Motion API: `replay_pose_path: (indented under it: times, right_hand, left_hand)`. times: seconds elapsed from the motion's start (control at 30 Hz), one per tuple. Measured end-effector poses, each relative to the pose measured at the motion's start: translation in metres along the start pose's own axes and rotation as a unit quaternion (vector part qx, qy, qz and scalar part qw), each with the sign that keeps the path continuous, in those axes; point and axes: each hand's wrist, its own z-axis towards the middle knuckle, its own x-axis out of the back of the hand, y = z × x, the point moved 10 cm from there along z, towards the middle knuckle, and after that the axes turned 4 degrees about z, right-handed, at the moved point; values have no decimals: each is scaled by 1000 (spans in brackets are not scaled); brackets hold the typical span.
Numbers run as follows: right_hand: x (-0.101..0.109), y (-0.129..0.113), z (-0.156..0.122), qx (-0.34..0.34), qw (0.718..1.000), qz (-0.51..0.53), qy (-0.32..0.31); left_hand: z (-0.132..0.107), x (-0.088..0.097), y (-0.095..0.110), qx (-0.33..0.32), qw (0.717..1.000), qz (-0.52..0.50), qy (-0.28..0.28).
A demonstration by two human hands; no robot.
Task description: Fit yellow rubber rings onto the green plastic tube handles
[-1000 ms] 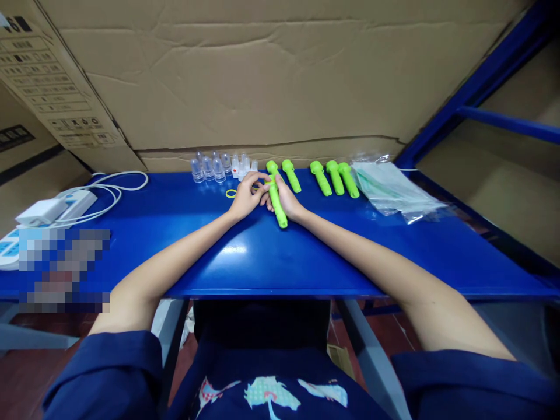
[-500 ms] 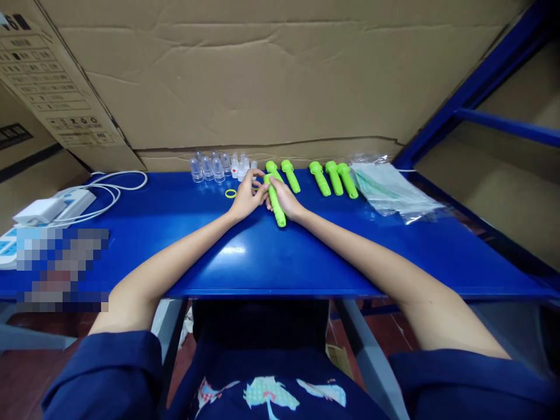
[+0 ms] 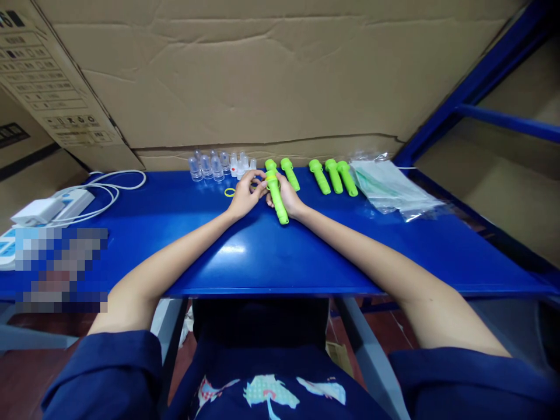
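One torch [image 3: 278, 201]: lime-green, flared head at eleven o'clock
Right hand [image 3: 289, 197]: fingers wrapped around it
Left hand [image 3: 245, 196]: fingers bent, hold unclear

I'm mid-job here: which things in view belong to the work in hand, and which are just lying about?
Work in hand: lime-green flashlight body in the right hand, left hand at its head; probably also the five matching bodies, yellow ring, clear domed caps and smaller clear pieces.

Seemingly just lying about: power strip, white adapter, white cable, clear plastic bag.
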Motion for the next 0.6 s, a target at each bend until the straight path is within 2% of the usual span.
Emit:
replay_pose_path:
  times: [0.17,0.6]
  right_hand:
    - [-3,1,1,1,1000,22,-17]
    - [-3,-1,0,14,999,-20,-30]
  left_hand:
    - [-1,7,13,-36,999,26,22]
    - [-2,7,13,-2,998,62,17]
